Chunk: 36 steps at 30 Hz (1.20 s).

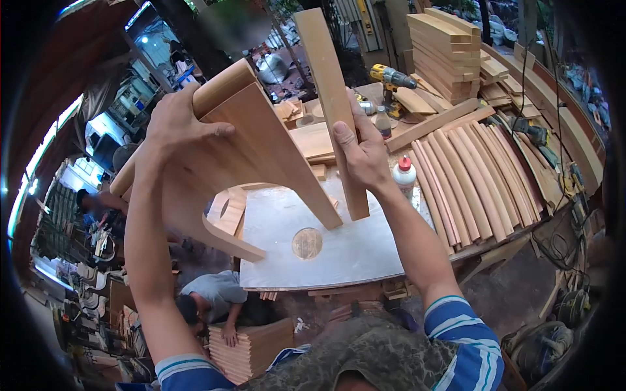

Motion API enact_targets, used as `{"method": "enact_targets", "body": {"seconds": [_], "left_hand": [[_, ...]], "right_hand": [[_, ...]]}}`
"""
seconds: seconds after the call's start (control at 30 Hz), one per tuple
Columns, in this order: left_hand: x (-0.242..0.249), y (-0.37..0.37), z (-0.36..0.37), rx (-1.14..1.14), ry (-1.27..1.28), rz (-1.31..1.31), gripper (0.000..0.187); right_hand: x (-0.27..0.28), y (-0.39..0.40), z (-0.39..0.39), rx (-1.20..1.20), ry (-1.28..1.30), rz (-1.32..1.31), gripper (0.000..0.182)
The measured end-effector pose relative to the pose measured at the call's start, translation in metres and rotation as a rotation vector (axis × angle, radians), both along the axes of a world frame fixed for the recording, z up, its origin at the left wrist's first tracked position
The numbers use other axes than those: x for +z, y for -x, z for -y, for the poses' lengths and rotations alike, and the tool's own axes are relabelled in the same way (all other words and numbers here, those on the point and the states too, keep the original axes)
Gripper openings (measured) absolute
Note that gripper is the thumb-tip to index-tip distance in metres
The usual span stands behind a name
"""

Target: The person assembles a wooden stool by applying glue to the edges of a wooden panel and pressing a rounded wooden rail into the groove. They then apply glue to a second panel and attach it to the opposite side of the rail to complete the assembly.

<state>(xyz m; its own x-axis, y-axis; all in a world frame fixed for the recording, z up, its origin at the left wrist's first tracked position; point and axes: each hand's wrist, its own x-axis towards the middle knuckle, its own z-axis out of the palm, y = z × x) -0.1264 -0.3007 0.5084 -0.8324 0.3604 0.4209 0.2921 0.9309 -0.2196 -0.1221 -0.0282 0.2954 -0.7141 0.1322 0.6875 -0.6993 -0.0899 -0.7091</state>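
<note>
My left hand (177, 124) grips the rounded top edge of a wooden panel (251, 133), thumb across its face. The panel stands tilted and has an arched cutout at the bottom, leaving two legs. Their ends are at a pale flat board (352, 251) with a round hole (307, 244). My right hand (364, 148) is closed around a long straight wooden board (319, 72), thumb on its front face. This board stands nearly upright just right of the panel, its lower end close over the pale board. A white bottle with a red cap (404, 174) stands near my right wrist.
Curved wooden slats (469, 186) lie in a row on the right, with stacked boards (440, 62) behind. A yellow drill (392, 79) and a small dark bottle (383, 121) stand at the back. Below left, a person (218, 293) crouches by a wood stack (270, 342). Cables hang at right.
</note>
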Motion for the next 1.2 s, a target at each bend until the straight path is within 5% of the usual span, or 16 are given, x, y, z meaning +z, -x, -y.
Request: {"method": "enact_targets", "body": {"seconds": [0.1,0.33,0.63,1.2], "left_hand": [[0.001,-0.002,-0.001,-0.019,-0.024,-0.020,0.080],[-0.002,0.001,0.002,-0.024,-0.012,-0.056,0.086],[-0.008,-0.019,-0.022,-0.016,-0.144,-0.085,0.055],[-0.026,0.027,0.022,-0.061,-0.141,-0.252,0.062]], "right_hand": [[-0.006,-0.006,-0.014,0.085,-0.007,0.030,0.081],[-0.056,-0.047,-0.024,-0.096,-0.130,0.071,0.079],[-0.188,-0.069,-0.017,-0.288,-0.225,0.016,0.076],[-0.242,-0.119,-0.017,-0.228,-0.271,0.131,0.054]]}}
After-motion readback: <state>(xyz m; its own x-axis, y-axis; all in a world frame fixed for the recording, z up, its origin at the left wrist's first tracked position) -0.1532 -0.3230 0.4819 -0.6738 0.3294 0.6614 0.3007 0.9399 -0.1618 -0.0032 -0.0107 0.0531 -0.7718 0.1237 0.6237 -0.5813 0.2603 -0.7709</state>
